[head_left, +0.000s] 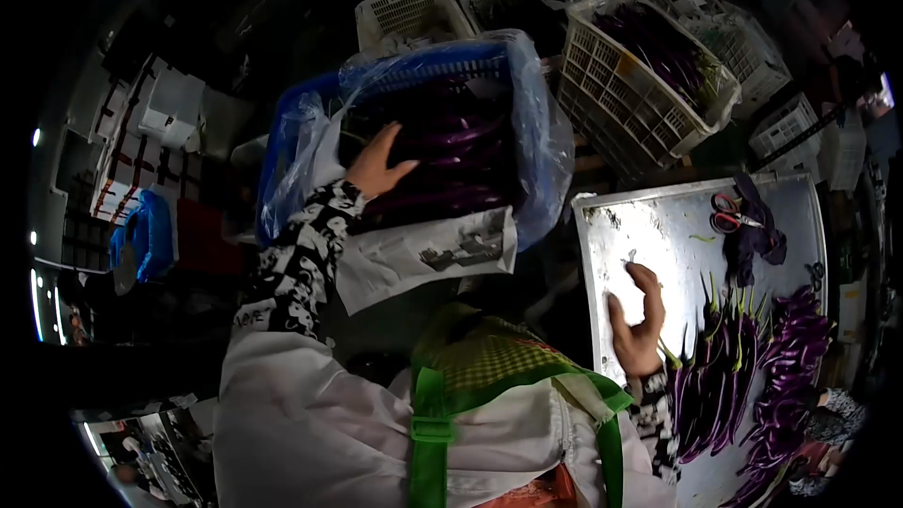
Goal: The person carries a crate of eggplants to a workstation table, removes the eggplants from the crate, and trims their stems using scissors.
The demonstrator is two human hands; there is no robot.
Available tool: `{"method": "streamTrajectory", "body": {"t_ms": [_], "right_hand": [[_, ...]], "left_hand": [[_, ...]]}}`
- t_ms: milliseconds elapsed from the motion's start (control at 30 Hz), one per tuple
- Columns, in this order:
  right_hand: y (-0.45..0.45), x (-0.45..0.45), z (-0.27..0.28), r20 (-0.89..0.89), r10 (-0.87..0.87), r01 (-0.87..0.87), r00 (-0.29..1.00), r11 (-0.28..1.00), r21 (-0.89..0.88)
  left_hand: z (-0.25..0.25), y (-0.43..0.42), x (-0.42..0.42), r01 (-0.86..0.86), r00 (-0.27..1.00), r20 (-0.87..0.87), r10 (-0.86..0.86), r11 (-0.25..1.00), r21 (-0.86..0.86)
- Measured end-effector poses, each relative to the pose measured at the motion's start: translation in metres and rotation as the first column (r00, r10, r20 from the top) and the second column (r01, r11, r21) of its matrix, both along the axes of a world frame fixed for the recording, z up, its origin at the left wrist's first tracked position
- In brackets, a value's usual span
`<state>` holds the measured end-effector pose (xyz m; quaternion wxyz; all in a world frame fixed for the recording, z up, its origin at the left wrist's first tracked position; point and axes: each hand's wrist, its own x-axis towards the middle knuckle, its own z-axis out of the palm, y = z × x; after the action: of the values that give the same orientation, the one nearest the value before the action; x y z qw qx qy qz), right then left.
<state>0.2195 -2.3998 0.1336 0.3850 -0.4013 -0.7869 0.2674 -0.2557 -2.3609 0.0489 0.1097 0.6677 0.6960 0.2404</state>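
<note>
My left hand [378,167] is at the left side of a blue crate [273,165], over long purple eggplants [456,155] laid in it. Its fingers are spread and hold nothing; whether they touch the eggplants I cannot tell. Clear plastic film [550,150] lines the crate, and a sheet of newspaper [433,254] hangs over its near edge. Above the metal table [602,216], my right hand [640,325] has thumb and fingers curved apart with nothing between them. Just right of it lies a row of slender eggplants [715,390] with green stems.
Red-handled scissors [729,216] and a dark cloth [762,226] lie on the table's far part. More eggplants [790,348] are heaped along its right side. A white crate of eggplants [625,94] stands behind, beside other crates [414,14]. Another person [828,433] is at lower right.
</note>
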Motion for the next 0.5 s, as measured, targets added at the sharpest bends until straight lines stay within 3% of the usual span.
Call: {"method": "streamTrajectory", "body": {"t_ms": [67,100,133,167,233,267,300,333,367,400,433,500], "right_hand": [[0.026,-0.067,0.015,-0.058,0.180,-0.184,0.982,0.981,-0.069],[0.037,-0.094,0.012,-0.101,0.225,-0.237,0.969,0.963,-0.129],[0.047,-0.120,0.015,-0.146,0.246,-0.274,0.958,0.936,-0.220],[0.052,-0.145,0.012,-0.314,0.143,-0.275,0.938,0.862,-0.426],[0.073,-0.176,-0.007,-0.328,0.048,-0.224,0.943,0.821,-0.525],[0.085,-0.188,-0.018,-0.351,-0.032,-0.196,0.936,0.781,-0.593],[0.100,-0.197,-0.027,-0.321,-0.142,-0.163,0.936,0.635,-0.755],[0.113,-0.202,-0.038,-0.271,-0.249,-0.135,0.930,0.455,-0.880],[0.121,-0.206,-0.061,-0.261,-0.340,-0.079,0.903,0.466,-0.881],[0.131,-0.212,-0.062,-0.175,-0.321,-0.027,0.931,0.417,-0.908],[0.139,-0.223,-0.062,-0.132,-0.417,-0.011,0.899,0.280,-0.960],[0.145,-0.241,-0.073,-0.163,-0.519,-0.065,0.839,0.201,-0.977]], "left_hand": [[0.011,-0.012,-0.046,-0.178,0.966,-0.233,0.115,0.947,-0.268],[-0.002,-0.023,-0.084,-0.196,0.862,-0.502,0.071,0.959,-0.202],[-0.011,-0.034,-0.119,-0.259,0.777,-0.627,0.060,0.938,-0.231],[-0.005,-0.048,-0.142,-0.391,0.715,-0.689,0.124,0.886,-0.247],[-0.009,-0.076,-0.218,-0.445,0.616,-0.788,-0.017,0.818,-0.365],[0.012,-0.080,-0.234,-0.441,0.787,-0.615,0.040,0.734,-0.517],[0.004,-0.095,-0.256,-0.284,0.829,-0.559,0.001,0.862,-0.420],[0.032,-0.079,-0.252,-0.270,0.956,-0.256,0.146,0.782,-0.562],[0.063,-0.063,-0.231,-0.314,0.940,-0.278,0.198,0.819,-0.481],[0.079,-0.046,-0.206,-0.354,0.924,-0.288,0.250,0.846,-0.399],[0.080,-0.028,-0.191,-0.171,0.983,0.024,0.179,0.966,-0.195],[0.110,0.019,-0.137,0.076,0.973,0.227,-0.028,0.976,-0.206]]}}
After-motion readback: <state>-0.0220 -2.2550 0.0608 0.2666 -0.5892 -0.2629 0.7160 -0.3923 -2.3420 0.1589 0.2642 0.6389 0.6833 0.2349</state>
